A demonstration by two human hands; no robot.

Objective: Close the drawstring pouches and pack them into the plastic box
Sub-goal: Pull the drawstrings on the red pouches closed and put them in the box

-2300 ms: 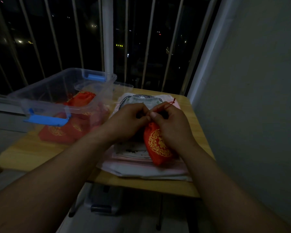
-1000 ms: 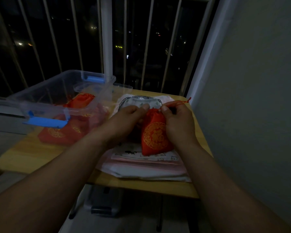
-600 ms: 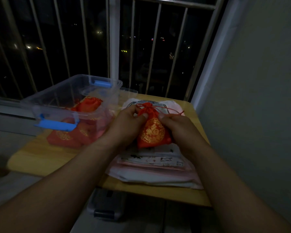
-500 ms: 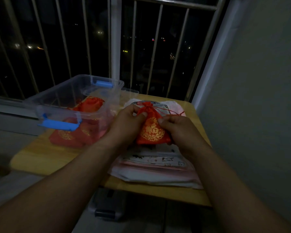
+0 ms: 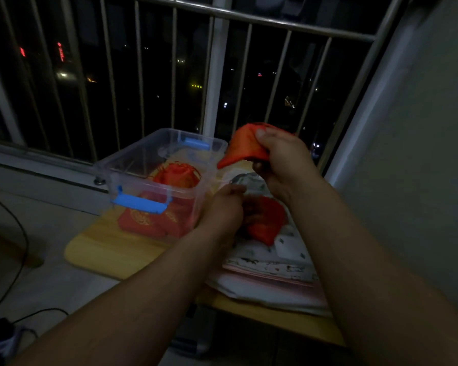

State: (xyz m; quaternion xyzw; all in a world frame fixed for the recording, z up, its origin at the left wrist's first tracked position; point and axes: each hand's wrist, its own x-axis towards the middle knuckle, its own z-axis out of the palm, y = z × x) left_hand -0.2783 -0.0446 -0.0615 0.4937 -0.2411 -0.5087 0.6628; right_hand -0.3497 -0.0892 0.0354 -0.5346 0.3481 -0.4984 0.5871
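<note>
Dim balcony table: right hand, clamped on red pouch, has lifted it to 12 o'clock beside plastic box, packing apparently imminent; left hand, grip indeterminable.

The plastic box is clear and glossy — the red pouch cloth, the table smooth wood.
</note>
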